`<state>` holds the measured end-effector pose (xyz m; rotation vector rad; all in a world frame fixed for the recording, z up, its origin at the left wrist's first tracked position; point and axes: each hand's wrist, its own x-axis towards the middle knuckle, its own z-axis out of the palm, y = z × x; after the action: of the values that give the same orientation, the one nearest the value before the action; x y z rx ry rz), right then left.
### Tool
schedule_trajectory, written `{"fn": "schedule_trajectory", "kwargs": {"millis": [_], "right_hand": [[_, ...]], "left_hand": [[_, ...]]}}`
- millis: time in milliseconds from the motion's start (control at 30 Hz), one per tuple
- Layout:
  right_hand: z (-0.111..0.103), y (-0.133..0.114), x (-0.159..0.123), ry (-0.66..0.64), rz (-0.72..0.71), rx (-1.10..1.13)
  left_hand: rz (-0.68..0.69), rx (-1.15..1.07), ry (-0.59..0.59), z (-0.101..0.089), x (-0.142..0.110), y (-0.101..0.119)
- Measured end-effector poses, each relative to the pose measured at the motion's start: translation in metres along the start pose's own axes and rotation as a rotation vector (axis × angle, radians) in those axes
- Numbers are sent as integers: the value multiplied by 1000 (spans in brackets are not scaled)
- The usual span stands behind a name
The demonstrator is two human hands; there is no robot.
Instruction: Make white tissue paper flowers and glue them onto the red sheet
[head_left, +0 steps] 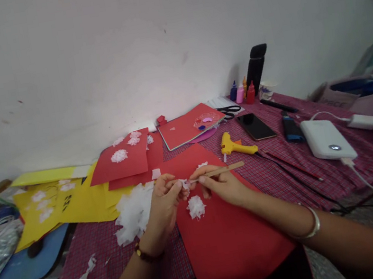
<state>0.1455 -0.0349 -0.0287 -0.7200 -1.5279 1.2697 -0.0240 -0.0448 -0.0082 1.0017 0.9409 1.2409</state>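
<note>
Left hand [163, 197]: fingertips pinching white paper piece [183, 183], above red sheet [236, 246]. Right hand [221, 185]: fingers closed on wooden stick [228, 168], tip at piece. Best: light pinch, steady stick (paper looks flimsy).

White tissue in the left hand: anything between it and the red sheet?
Nothing visible, though the left hand partly hides the gap below the tissue. A white puff occupies part of the red sheet just nearer the camera.

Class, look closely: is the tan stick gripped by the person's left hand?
No, the right hand grips the tan stick, while the left hand pinches a small white piece.
</note>
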Motion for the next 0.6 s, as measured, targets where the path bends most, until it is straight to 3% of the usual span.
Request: {"fn": "schedule_trajectory", "kwargs": {"millis": [233, 367, 600], "right_hand": [[0, 1, 3, 11, 12, -9], [-1, 2, 5, 80, 23, -14], [2, 6, 7, 84, 129, 213]], "left_hand": [[-29, 9, -51, -3, 1, -6], [56, 173, -54, -4, 0, -11], [207, 387, -68, 4, -6, -13]]}}
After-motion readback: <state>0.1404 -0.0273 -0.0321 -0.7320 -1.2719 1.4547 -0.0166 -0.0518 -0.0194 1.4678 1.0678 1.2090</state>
